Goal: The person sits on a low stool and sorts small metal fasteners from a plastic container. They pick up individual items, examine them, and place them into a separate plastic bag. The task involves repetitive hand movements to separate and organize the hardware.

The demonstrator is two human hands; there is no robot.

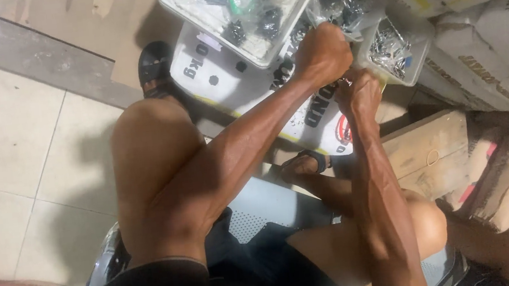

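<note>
From the head camera, the left hand [323,54] is closed into a fist, fingers curled tightly around a clear crinkled plastic bag [341,8] of small dark parts. The right hand [358,91], just below it, pinches something small; what exactly, I cannot tell. Beside them stands a translucent plastic tub [394,50] with shiny metal pieces.

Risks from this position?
1. The white tray of bagged fittings sits atop a white bucket with its near corner past the lid; a knock from the left hand could tip it.
2. Whatever small part the right hand pinches is hidden; if dropped, it could vanish among the sacks.
</note>
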